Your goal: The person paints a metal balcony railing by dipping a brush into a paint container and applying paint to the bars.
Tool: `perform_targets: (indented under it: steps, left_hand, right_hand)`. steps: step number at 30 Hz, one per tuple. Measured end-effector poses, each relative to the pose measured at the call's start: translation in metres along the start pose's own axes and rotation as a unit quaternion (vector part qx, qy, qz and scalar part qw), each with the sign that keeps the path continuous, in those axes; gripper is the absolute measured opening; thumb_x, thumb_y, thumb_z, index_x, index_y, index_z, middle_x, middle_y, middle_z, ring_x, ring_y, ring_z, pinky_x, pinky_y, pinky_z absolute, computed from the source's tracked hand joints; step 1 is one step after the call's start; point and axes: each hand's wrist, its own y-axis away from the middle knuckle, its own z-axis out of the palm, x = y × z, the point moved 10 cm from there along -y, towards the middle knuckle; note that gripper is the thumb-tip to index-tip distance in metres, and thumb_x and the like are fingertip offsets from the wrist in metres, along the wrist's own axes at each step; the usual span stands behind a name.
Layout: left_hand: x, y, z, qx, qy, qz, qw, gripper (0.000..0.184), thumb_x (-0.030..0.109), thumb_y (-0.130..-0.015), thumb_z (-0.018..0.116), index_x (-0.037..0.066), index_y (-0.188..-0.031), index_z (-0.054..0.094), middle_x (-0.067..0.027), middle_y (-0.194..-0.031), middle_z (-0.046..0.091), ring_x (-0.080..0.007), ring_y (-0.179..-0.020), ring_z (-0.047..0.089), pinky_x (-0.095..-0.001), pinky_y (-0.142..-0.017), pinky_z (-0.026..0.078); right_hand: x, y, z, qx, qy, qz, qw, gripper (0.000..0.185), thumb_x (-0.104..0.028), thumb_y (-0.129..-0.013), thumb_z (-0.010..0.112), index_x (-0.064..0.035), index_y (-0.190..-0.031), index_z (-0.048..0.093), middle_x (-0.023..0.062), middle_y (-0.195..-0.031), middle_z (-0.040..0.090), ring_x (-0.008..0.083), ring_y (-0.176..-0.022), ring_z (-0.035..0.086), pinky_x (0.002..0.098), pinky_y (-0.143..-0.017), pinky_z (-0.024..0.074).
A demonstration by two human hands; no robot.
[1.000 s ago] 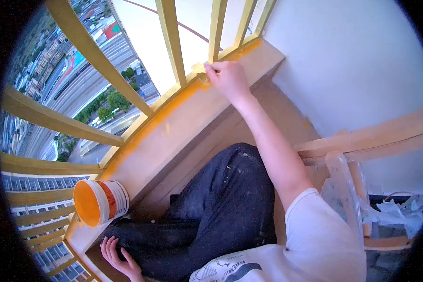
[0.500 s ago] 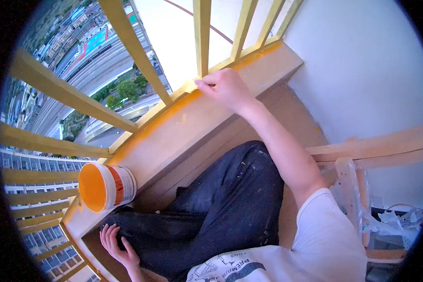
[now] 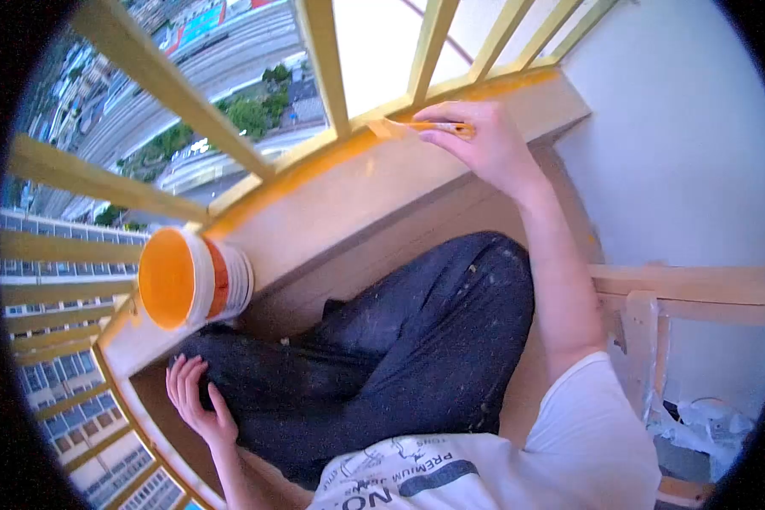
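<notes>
Between the thumb and fingers of my right hand (image 3: 484,144) is a paintbrush (image 3: 450,128) with an orange-yellow handle. Its pale yellow tip meets the ledge (image 3: 314,204) along the foot of the yellow railing (image 3: 321,64), where a strip of orange-yellow paint runs. My left hand (image 3: 200,404) lies against my dark trousers at the knee, its fingers apart and nothing in them. A white paint bucket (image 3: 235,280) with an orange label and orange inside stands tilted in view on the ledge, near my left knee.
Beyond the bars, roads and buildings lie far below. A white wall (image 3: 680,153) rises on the right. A wooden frame (image 3: 688,289) stands beside my right arm, with crumpled clear plastic (image 3: 714,425) lower down.
My right hand has turned and drawn back from the railing's foot, so the brush handle now shows. The view has shifted a little; my left hand stays on the knee.
</notes>
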Motion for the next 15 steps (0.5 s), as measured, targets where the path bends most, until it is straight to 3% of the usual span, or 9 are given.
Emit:
perform_targets:
  steps: [2,3,5,6,7,9,11,13,15]
  left_hand:
    - [-0.003,0.002,0.002,-0.003,-0.007,0.001,1.000,0.026,0.017,-0.090,0.055,0.002,-0.108,0.066,-0.0137,-0.118,0.067,-0.0360,-0.128,0.054,-0.0548,-0.118,0.029]
    - [-0.002,0.001,0.002,-0.004,-0.010,0.006,1.000,0.026,0.017,-0.089,0.055,0.002,-0.108,0.066,-0.0136,-0.118,0.067,-0.0357,-0.128,0.054,-0.0545,-0.118,0.029]
    - [-0.002,0.000,0.002,-0.010,-0.007,0.000,1.000,0.026,0.016,-0.089,0.055,0.003,-0.109,0.066,-0.0130,-0.118,0.068,-0.0352,-0.128,0.055,-0.0541,-0.118,0.029]
    - [-0.001,0.000,0.001,-0.007,-0.008,0.002,1.000,0.026,0.016,-0.089,0.055,0.003,-0.109,0.066,-0.0127,-0.119,0.068,-0.0349,-0.128,0.055,-0.0539,-0.118,0.029]
    - [0.000,0.001,-0.001,-0.002,-0.008,0.004,1.000,0.026,0.015,-0.089,0.055,0.003,-0.109,0.066,-0.0124,-0.119,0.068,-0.0347,-0.128,0.055,-0.0538,-0.118,0.029]
    - [-0.001,0.005,-0.001,0.003,-0.004,0.001,1.000,0.026,0.015,-0.089,0.054,0.004,-0.110,0.066,-0.0120,-0.120,0.068,-0.0343,-0.129,0.055,-0.0536,-0.118,0.028]
    - [0.000,0.006,-0.003,0.008,-0.008,0.005,1.000,0.027,0.015,-0.089,0.054,0.003,-0.110,0.066,-0.0120,-0.120,0.068,-0.0341,-0.129,0.055,-0.0534,-0.118,0.028]
    - [0.000,0.008,-0.005,0.006,0.003,0.009,1.000,0.027,0.015,-0.090,0.054,0.003,-0.111,0.066,-0.0124,-0.121,0.067,-0.0351,-0.129,0.054,-0.0533,-0.118,0.029]
    - [-0.003,0.005,-0.003,0.005,0.000,0.007,1.000,0.027,0.015,-0.090,0.055,0.002,-0.111,0.066,-0.0130,-0.121,0.067,-0.0365,-0.129,0.053,-0.0535,-0.117,0.029]
  right_hand:
    - [-0.046,0.000,0.035,-0.075,0.120,-0.224,0.964,0.021,-0.024,-0.093,0.068,-0.0068,-0.100,0.077,0.0113,-0.088,0.075,0.0276,-0.081,0.071,0.0365,-0.078,0.0570]
    - [-0.052,-0.003,0.047,-0.079,0.113,-0.221,0.965,0.021,-0.024,-0.093,0.068,-0.0068,-0.100,0.077,0.0113,-0.088,0.075,0.0276,-0.081,0.071,0.0365,-0.078,0.0570]
    - [-0.082,0.006,0.090,-0.125,0.177,-0.338,0.916,0.026,-0.023,-0.093,0.068,-0.0053,-0.111,0.075,0.0113,-0.087,0.072,0.0279,-0.083,0.068,0.0387,-0.076,0.0562]
    - [-0.078,0.002,0.107,-0.106,0.260,-0.351,0.893,0.023,-0.018,-0.093,0.065,-0.0055,-0.110,0.074,0.0121,-0.084,0.069,0.0291,-0.083,0.068,0.0399,-0.077,0.0560]
    - [-0.068,0.003,0.106,-0.110,0.260,-0.351,0.893,0.023,-0.018,-0.093,0.065,-0.0055,-0.110,0.074,0.0121,-0.084,0.069,0.0291,-0.083,0.068,0.0399,-0.077,0.0560]
    - [-0.044,-0.006,0.071,-0.027,0.385,-0.270,0.882,0.021,-0.012,-0.092,0.061,-0.0053,-0.107,0.074,0.0124,-0.084,0.069,0.0299,-0.083,0.068,0.0401,-0.077,0.0557]
    - [-0.040,-0.005,0.044,-0.002,0.406,-0.226,0.886,0.022,-0.012,-0.092,0.060,-0.0051,-0.108,0.074,0.0126,-0.084,0.069,0.0310,-0.084,0.068,0.0411,-0.078,0.0555]
    - [-0.047,0.007,0.040,-0.033,0.345,-0.280,0.895,0.018,-0.015,-0.090,0.059,-0.0057,-0.083,0.072,0.0121,-0.082,0.072,0.0284,-0.084,0.071,0.0410,-0.076,0.0582]
    - [-0.052,0.008,0.086,-0.129,0.293,-0.258,0.912,0.018,-0.016,-0.092,0.058,-0.0048,-0.094,0.073,0.0134,-0.083,0.070,0.0301,-0.087,0.070,0.0426,-0.080,0.0570]
